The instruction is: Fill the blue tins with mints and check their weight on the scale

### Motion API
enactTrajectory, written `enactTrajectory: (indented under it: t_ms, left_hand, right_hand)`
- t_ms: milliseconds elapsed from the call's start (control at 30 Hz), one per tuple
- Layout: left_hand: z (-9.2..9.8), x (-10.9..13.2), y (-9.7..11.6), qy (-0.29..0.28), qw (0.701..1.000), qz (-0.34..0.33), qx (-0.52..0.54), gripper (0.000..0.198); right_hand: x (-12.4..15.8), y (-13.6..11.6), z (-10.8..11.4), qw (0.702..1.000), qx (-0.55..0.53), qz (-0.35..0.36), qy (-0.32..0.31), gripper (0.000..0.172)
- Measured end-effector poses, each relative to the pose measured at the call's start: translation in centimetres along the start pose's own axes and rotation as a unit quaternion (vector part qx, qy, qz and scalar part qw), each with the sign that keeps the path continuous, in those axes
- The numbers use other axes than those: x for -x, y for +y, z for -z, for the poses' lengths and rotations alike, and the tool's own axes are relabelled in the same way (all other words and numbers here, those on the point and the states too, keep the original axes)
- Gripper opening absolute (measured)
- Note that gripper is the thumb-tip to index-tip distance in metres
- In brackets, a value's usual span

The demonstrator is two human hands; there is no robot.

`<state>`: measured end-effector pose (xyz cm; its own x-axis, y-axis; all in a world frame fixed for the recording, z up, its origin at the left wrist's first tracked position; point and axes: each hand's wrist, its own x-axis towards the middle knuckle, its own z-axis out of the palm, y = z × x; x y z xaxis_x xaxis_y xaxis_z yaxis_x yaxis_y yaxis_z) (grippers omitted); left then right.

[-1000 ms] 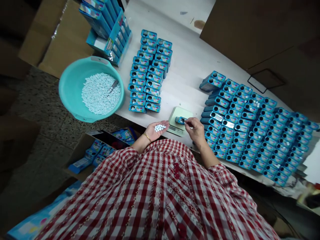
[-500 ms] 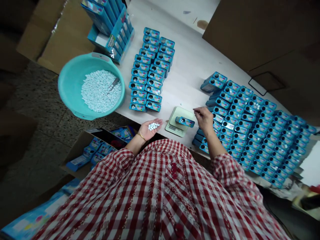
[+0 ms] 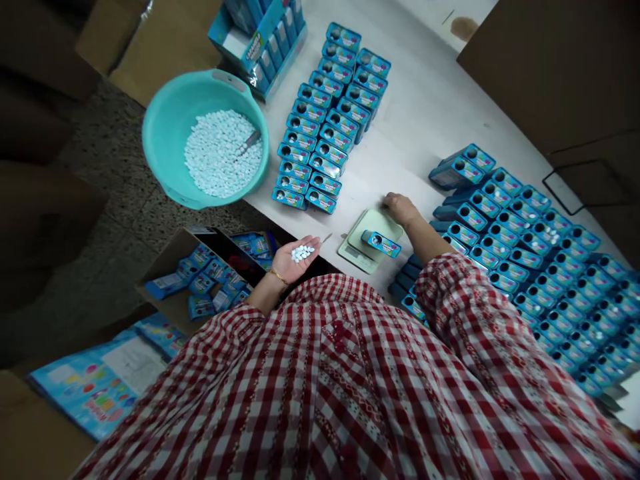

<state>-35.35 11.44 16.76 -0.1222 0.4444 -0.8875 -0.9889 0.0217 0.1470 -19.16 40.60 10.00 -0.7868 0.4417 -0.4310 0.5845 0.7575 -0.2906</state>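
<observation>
My left hand (image 3: 293, 260) is palm up near the table's front edge, cupping a small heap of white candies (image 3: 302, 253). My right hand (image 3: 400, 208) reaches down to the tabletop just behind the pale kitchen scale (image 3: 371, 241). Its fingers are bent together; whatever they pinch, if anything, is hidden. On the scale's plate one blue candy tin (image 3: 383, 244) stands with its top towards me. To the left, a turquoise basin (image 3: 173, 127) contains many more white candies (image 3: 220, 157) and a scoop's handle (image 3: 249, 143).
Rows of blue tins (image 3: 313, 127) stand behind the scale, and a larger block of tins (image 3: 540, 260) fills the right side. A display box (image 3: 270, 47) is behind the basin. Below the table, a carton (image 3: 170, 267) contains small blue packs. A large cardboard box (image 3: 560, 80) borders the back right.
My right hand has moved from the scale's right side to the table behind it. The loose candy seen there earlier is no longer visible. My left hand still holds its candies; the view has shifted.
</observation>
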Motion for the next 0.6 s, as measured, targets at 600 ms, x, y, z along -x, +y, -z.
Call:
enactTrajectory:
  t_ms: [600]
  left_hand:
    - [-1.9,-1.6,-0.6,-0.066,0.986,0.142,-0.059,0.025]
  right_hand:
    - [14.7,-9.4,0.6,0.990,0.003,-0.047,0.136,0.042]
